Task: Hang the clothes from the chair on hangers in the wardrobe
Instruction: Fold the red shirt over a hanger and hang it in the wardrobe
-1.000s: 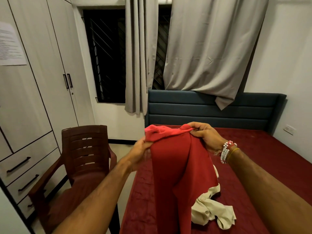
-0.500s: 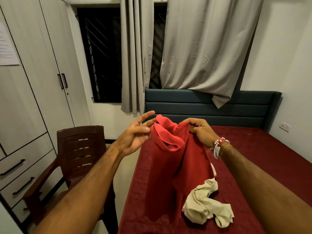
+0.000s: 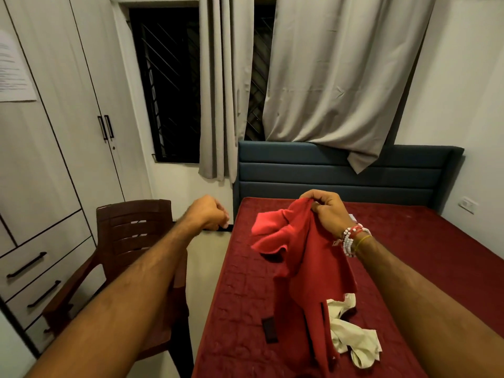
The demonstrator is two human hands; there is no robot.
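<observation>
Filling the left of the view, the wardrobe is seen w/ both doors & the drawers below closed; no hanger is visible anywhere. The bed, covered in dark red, takes up centre & right, w/ grey curtains hung over the window behind it. The chair is set betw. wardrobe & bed. Its seat is mostly hidden by the left forearm, so whether clothes remain on it can't be told.

The red garment is held up over the bed, bunched at the top, w/ its lower part draped down to the mattress. A cream garment lies crumpled on the bed, touching the red one's lower part. A small black strip is seen on the mattress near both; what it is can't be made out.

The right hand is closed on the red garment's top edge, the fabric pinched betw. thumb & curled fingers. Beaded bracelets are worn at that wrist. The left hand is raised well apart from the cloth, near the chair's back, fingers curled into a fist w/ nothing seen in it.

Step in hand, as judged: the red garment is being readied for hanging, its neck & shoulders not yet sorted out. A hanger is needed next, so the wardrobe prob. has to be opened w/ the free left hand. The neck opening should be found & spread first, else the hanger can't be threaded in. The cream garment is yet to be dealt w/.
</observation>
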